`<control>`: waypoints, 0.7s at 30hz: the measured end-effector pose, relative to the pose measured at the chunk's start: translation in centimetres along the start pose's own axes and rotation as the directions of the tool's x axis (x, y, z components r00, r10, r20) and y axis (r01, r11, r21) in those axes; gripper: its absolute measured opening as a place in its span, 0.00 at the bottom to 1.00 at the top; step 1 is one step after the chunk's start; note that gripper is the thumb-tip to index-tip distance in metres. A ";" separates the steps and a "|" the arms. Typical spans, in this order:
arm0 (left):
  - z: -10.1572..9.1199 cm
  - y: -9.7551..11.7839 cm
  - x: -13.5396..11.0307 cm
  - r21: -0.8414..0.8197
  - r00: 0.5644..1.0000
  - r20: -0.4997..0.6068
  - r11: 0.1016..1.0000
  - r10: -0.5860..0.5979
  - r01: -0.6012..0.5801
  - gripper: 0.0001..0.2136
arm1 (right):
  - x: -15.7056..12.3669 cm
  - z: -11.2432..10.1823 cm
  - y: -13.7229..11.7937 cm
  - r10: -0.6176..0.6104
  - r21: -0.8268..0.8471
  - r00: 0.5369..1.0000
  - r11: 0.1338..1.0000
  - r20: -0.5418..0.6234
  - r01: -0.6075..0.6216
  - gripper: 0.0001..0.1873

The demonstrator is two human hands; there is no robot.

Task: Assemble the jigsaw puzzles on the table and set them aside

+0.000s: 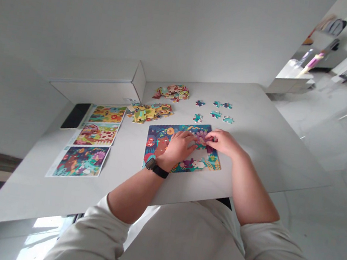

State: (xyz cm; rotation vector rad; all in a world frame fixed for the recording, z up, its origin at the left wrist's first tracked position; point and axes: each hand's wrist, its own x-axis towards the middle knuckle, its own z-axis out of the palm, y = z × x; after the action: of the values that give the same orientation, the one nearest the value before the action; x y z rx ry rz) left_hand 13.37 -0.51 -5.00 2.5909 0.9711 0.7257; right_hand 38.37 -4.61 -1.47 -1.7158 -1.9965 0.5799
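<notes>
A colourful jigsaw puzzle (160, 134), mostly put together, lies on the white table (257, 133) in front of me. My left hand (179, 146) rests on its middle with the fingers curled down onto the pieces; a dark watch is on that wrist. My right hand (223, 142) sits at the puzzle's upper right, fingers pinched on a purple piece (202, 139) where the two hands meet. Several loose teal pieces (217, 114) lie just beyond the puzzle.
Two heaps of loose pieces (172, 91) (150, 111) lie at the back. Three picture sheets (95, 134) line the left, beside a black phone (75, 115) and a white box (102, 83). Tiled floor lies to the right.
</notes>
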 end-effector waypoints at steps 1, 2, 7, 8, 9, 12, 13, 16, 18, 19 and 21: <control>0.1 -0.1 0.0 0.009 1.000 -0.006 1.000 -0.010 0.010 0.13 | 0.0 0.2 -0.1 -0.009 -0.004 1.000 1.000 0.002 0.009 0.07; 0.2 -0.1 -0.1 0.015 1.000 -0.005 1.000 -0.017 0.017 0.13 | 0.1 0.3 -0.2 -0.016 -0.010 1.000 1.000 0.005 0.016 0.06; 0.3 0.2 -0.1 0.037 0.999 0.032 0.999 -0.037 0.035 0.14 | 0.1 0.8 -0.4 -0.016 -0.065 0.999 0.998 0.042 0.019 0.06; 0.3 0.3 -0.1 0.042 0.998 0.040 0.998 -0.039 0.037 0.14 | 0.1 0.8 -0.3 -0.012 -0.074 0.999 0.997 0.044 0.016 0.05; 0.2 0.4 -0.1 0.047 0.998 0.046 0.998 -0.042 0.040 0.14 | 0.1 0.9 -0.3 -0.011 -0.081 0.999 0.997 0.045 0.015 0.05; 0.1 0.6 -0.1 0.051 0.997 0.057 0.997 -0.054 0.051 0.14 | 0.2 0.9 -0.1 -0.009 -0.086 0.999 0.996 0.050 0.013 0.05; 0.1 0.7 -0.1 0.052 0.997 0.057 0.997 -0.056 0.053 0.14 | 0.2 1.0 -0.1 -0.008 -0.086 0.999 0.996 0.052 0.013 0.04; 0.1 0.7 -0.1 0.059 0.998 0.046 0.997 -0.046 0.044 0.12 | 0.3 1.1 -0.2 -0.003 -0.089 0.999 0.996 0.050 0.008 0.03; 0.1 0.7 0.0 0.063 0.999 0.034 0.998 -0.031 0.029 0.12 | 0.3 1.1 -0.3 0.004 -0.090 0.999 0.996 0.042 0.000 0.03; 0.1 0.7 0.0 0.060 0.999 0.031 0.998 -0.020 0.018 0.12 | 0.3 1.1 -0.4 0.006 -0.091 0.999 0.996 0.040 -0.003 0.03; 0.1 0.7 0.1 0.043 0.999 0.036 0.999 0.007 -0.008 0.13 | 0.3 1.1 -0.4 0.009 -0.092 0.999 0.996 0.040 -0.005 0.03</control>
State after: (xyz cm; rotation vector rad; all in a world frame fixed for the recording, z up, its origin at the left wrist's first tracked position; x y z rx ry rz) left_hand 13.86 -1.01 -4.77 2.6365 0.9778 0.6654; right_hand 37.37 -4.44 -2.10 -1.7791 -2.0754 0.5370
